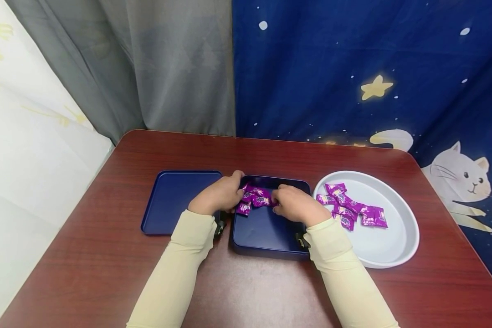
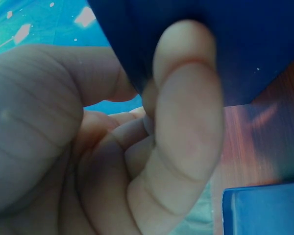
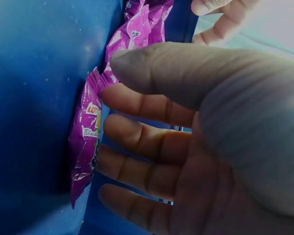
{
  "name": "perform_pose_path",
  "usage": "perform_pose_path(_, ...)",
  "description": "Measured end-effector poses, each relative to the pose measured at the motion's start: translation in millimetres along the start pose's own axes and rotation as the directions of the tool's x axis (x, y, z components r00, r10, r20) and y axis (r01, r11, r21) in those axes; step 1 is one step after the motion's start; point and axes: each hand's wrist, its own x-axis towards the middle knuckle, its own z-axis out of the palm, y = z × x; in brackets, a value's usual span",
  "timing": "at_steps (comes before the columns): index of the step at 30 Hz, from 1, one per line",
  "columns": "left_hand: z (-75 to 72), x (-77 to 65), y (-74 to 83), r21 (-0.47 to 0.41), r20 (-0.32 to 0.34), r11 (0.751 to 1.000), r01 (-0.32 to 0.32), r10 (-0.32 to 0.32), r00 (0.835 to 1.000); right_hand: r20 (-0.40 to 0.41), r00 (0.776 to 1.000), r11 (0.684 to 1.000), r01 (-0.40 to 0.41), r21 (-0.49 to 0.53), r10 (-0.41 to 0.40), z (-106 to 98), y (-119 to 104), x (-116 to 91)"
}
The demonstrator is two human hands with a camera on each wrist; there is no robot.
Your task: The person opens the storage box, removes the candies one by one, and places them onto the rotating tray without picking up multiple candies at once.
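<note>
In the head view, a shallow navy blue tin (image 1: 266, 234) holds several purple wrapped candies (image 1: 254, 198) bunched toward its far left. My left hand (image 1: 219, 193) grips the tin's left wall; the left wrist view shows a bent finger (image 2: 188, 112) against the tin's outer side (image 2: 245, 54). Inside the tin, my right hand (image 1: 295, 202) is at the right end of the candies. In the right wrist view, its thumb (image 3: 152, 66) and index fingertip pinch the end of one purple candy (image 3: 85, 137), while the other fingers lie along that candy.
A white oval tray (image 1: 406, 232) with several more purple candies (image 1: 346, 205) stands right of the tin. On the left lies a flat blue lid (image 1: 170, 200). All rest on a reddish-brown wooden table (image 1: 82, 237), with curtains (image 1: 311, 68) behind it.
</note>
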Motion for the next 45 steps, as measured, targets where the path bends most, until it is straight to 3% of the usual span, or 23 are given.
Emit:
perform_pose_path(7, 0.0, 0.6, 0.9, 0.002, -0.005, 1.0, -0.001, 0.001, 1.0, -0.02, 0.999, 0.999, -0.045, 0.015, 0.045, 0.8, 3.5, -0.9)
perform_pose_path(45, 0.1, 0.8, 0.7, -0.007, 0.009, 1.0, 0.003, -0.003, 1.0, 0.119, 0.988, 0.991, -0.112, 0.069, 0.103, -1.1, 1.5, -4.3)
